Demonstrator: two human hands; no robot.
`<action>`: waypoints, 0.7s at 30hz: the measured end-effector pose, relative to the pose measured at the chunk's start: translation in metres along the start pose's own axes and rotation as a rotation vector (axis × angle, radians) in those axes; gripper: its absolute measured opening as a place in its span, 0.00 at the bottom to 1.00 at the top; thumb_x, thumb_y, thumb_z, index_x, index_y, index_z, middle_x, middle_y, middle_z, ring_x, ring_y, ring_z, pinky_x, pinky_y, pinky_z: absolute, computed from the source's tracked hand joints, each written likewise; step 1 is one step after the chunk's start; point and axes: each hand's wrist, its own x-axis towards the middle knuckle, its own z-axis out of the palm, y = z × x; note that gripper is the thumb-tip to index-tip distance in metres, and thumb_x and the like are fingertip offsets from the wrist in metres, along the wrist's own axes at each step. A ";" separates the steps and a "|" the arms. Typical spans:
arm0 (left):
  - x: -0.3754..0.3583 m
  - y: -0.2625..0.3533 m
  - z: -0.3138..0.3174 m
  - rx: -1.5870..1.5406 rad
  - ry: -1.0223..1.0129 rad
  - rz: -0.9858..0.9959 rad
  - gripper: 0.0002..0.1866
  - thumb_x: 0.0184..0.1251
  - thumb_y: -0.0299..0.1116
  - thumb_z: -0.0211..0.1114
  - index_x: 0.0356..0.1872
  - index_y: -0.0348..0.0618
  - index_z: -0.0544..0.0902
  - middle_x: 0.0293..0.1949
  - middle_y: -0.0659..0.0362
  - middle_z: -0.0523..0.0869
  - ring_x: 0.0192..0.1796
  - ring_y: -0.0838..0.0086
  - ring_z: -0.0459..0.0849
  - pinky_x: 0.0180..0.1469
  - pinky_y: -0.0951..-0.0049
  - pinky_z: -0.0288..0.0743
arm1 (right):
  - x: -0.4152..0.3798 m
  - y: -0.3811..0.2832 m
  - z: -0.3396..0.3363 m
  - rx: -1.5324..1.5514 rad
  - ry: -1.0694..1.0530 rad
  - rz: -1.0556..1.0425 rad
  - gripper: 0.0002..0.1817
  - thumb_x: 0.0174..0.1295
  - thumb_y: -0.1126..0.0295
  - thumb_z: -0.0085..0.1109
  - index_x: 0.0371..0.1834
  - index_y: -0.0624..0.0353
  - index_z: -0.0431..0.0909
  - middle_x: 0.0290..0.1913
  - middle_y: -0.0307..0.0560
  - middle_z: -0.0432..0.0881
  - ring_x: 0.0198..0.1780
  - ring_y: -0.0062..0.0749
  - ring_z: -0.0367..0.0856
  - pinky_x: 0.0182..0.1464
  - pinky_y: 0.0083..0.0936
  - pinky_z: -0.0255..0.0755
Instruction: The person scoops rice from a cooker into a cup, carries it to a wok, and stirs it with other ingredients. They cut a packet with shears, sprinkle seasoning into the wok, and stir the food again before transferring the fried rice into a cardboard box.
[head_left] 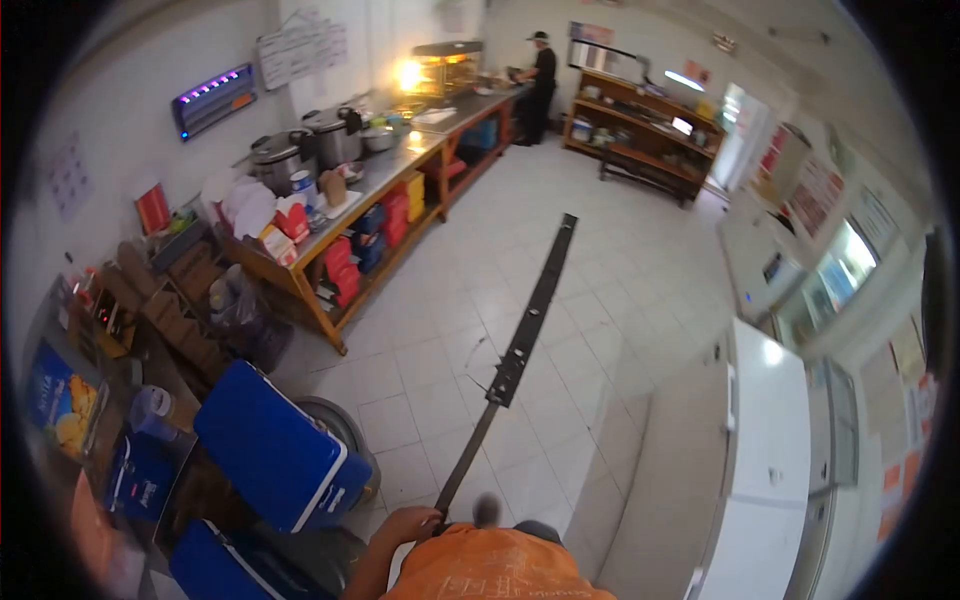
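Observation:
My left hand (409, 522) is closed around the near end of a narrow dark bar (468, 455) at the bottom of the view, beside my orange shirt. The bar runs forward into a wider, long black strip (535, 310) with small holes or fittings along it. Its far end points up the room, over the white tiled floor. Thin wire-like bits stick out where the strip meets the bar. A small round blurred thing (487, 510) shows just right of my hand; I cannot make out what it is. My right hand is out of view.
Blue cooler boxes (270, 445) stand at left, near a grey bin (345, 430). A long counter (375, 190) carries pots and a lit display cabinet (446, 70). A person in dark clothes (540, 85) stands at its far end. White chest freezers (765, 410) line the right.

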 end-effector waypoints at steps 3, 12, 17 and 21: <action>0.117 0.027 -0.073 -0.030 -0.064 -0.059 0.17 0.71 0.45 0.57 0.52 0.48 0.80 0.47 0.52 0.86 0.50 0.55 0.83 0.49 0.59 0.78 | 0.095 -0.033 -0.111 -0.078 0.027 -0.061 0.30 0.63 0.49 0.56 0.59 0.61 0.78 0.63 0.54 0.78 0.65 0.47 0.76 0.65 0.44 0.69; 0.419 -0.010 -0.272 -0.005 0.126 0.000 0.22 0.77 0.46 0.51 0.59 0.42 0.79 0.57 0.49 0.83 0.59 0.55 0.80 0.61 0.60 0.73 | 0.402 -0.130 -0.395 -0.169 0.069 -0.138 0.28 0.63 0.49 0.54 0.57 0.60 0.80 0.63 0.55 0.78 0.65 0.49 0.76 0.66 0.45 0.68; 0.480 -0.093 -0.299 -0.068 0.179 -0.210 0.20 0.74 0.46 0.54 0.58 0.44 0.79 0.49 0.50 0.86 0.51 0.55 0.84 0.54 0.60 0.77 | 0.523 -0.218 -0.542 -0.205 0.103 -0.186 0.27 0.64 0.49 0.53 0.56 0.59 0.81 0.62 0.56 0.78 0.65 0.50 0.75 0.66 0.46 0.68; 0.510 -0.118 -0.367 -0.318 0.293 -0.396 0.20 0.73 0.45 0.57 0.56 0.43 0.81 0.48 0.48 0.87 0.51 0.55 0.85 0.53 0.62 0.78 | 0.576 -0.395 -0.782 0.027 0.552 -0.445 0.26 0.63 0.53 0.59 0.57 0.60 0.79 0.57 0.62 0.80 0.60 0.55 0.78 0.62 0.43 0.72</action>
